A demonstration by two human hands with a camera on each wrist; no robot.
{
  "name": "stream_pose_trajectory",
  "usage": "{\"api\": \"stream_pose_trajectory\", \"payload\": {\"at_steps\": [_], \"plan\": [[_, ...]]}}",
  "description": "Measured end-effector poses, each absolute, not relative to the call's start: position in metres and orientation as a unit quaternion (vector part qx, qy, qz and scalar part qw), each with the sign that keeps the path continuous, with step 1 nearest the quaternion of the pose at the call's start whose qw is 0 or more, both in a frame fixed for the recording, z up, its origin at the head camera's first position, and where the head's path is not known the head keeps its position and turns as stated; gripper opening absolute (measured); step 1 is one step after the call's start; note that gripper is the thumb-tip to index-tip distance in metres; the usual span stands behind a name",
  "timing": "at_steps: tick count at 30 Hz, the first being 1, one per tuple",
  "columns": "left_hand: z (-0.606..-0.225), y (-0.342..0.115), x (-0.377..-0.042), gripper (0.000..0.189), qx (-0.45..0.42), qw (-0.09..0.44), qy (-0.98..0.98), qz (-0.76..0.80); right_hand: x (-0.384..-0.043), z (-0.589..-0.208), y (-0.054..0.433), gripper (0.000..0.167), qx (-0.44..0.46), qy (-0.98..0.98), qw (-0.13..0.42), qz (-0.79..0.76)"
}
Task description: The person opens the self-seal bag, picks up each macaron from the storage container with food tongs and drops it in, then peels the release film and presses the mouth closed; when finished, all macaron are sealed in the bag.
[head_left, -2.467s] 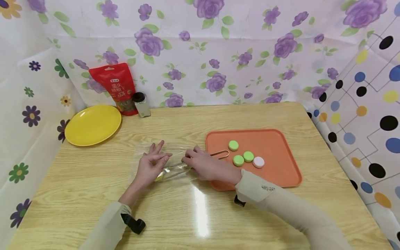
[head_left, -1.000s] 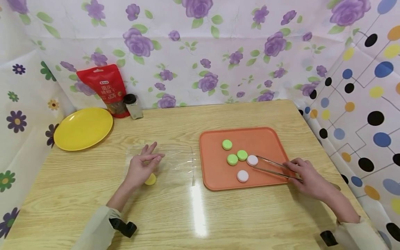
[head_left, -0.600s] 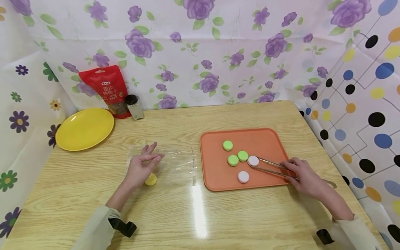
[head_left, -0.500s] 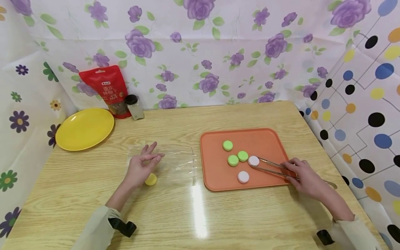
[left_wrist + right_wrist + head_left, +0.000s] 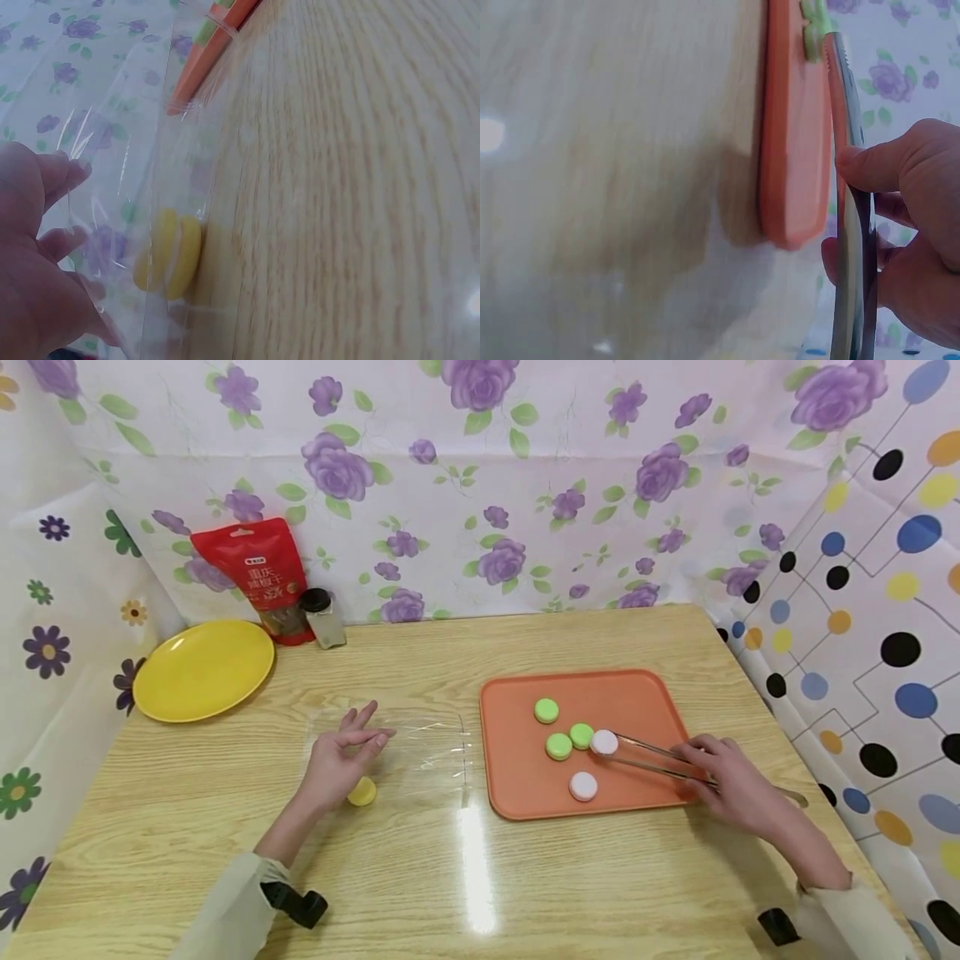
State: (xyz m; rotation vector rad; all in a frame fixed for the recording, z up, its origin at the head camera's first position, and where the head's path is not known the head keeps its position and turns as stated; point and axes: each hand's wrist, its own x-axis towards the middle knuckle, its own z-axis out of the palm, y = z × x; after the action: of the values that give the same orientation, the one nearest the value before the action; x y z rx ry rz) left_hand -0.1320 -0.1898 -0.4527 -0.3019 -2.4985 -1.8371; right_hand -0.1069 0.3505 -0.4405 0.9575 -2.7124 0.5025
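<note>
My left hand (image 5: 347,760) pinches the upper film of a clear plastic bag (image 5: 431,752), which lies on the table. Yellow macarons (image 5: 180,259) sit inside the bag, below that hand in the left wrist view. With my right hand (image 5: 738,785) I hold metal tongs (image 5: 855,225), thumb on one side and fingers on the other. Between the tong tips is a pale pink macaron (image 5: 603,742), close over the orange tray (image 5: 517,793). Another pale pink macaron (image 5: 583,786) lies nearer the tray's front, and green macarons (image 5: 547,710) lie to the left.
A yellow plate (image 5: 206,668) is at the back left of the wooden table (image 5: 405,877). Beside it stand a red pouch (image 5: 258,572) and a black-lidded jar (image 5: 324,618). Patterned cloth (image 5: 450,510) closes off the back and sides.
My right hand has gone from above the bag to the tray's right side, the tongs now around a pale pink macaron, lifted slightly. My left hand stays at the bag.
</note>
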Motion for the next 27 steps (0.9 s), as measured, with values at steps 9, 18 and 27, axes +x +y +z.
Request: {"api": "stream_pose_trajectory", "payload": {"at_steps": [9,18,27], "plan": [[-0.454,-0.191,-0.132,0.021,-0.102,0.018,-0.803,-0.587,-0.124,-0.428,0.301,0.042,0.349,-0.914,0.073,0.192],[-0.458,-0.192,-0.134,0.019,-0.110,0.029,-0.799,-0.590,-0.144,-0.422,0.224,0.037,0.378,-0.908,-0.008,0.182],[-0.456,-0.192,-0.134,0.019,-0.114,0.032,-0.796,-0.594,-0.168,-0.427,0.156,0.030,0.458,-0.872,-0.009,0.171]]}}
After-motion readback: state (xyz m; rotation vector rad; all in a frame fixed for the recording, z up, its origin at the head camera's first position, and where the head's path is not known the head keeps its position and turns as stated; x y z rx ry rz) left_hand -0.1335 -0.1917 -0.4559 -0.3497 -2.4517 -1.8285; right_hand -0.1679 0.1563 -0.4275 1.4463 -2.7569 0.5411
